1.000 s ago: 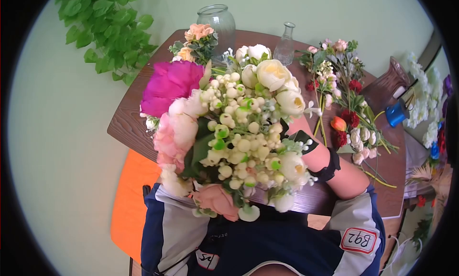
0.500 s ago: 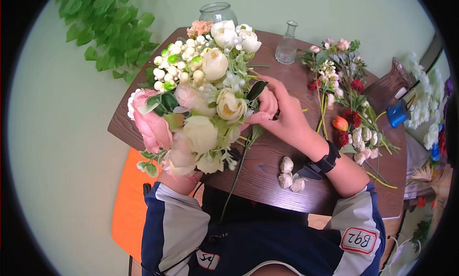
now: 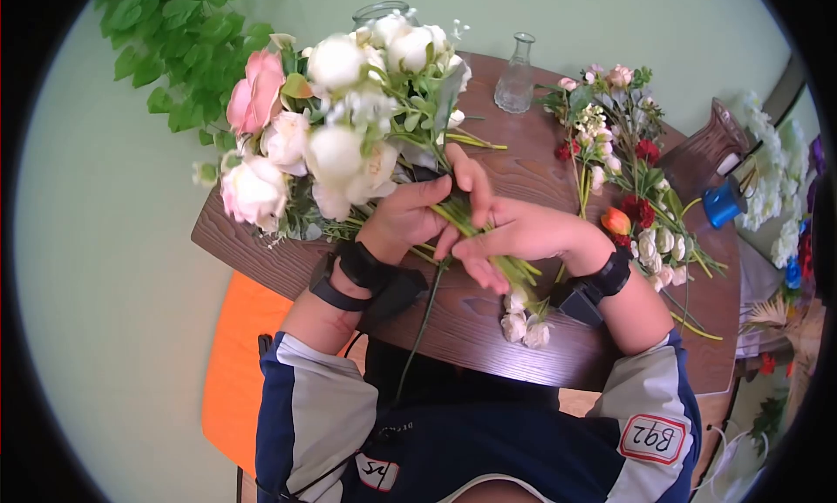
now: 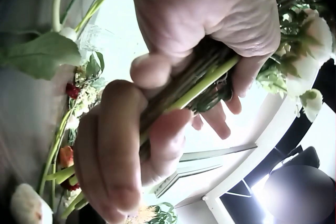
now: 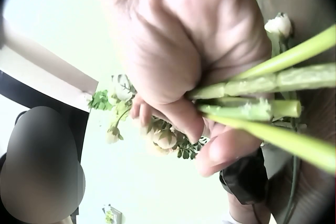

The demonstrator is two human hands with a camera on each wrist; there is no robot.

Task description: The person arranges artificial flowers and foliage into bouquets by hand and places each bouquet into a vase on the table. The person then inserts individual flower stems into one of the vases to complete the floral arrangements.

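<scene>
Bright light whitens both wrist views, the head view curves toward black edges, and some white blooms blur.

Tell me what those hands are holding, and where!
A bouquet of pink and white flowers, by its stems: the left hand grips just below the blooms, the right hand farther down, near the stem ends.

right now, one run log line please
left hand: grips bouquet stems | right hand: grips same stems nearer their ends | glass bud vase: upright on table

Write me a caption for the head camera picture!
Two hands grip the green stems of a flower bouquet over a brown table.
</scene>
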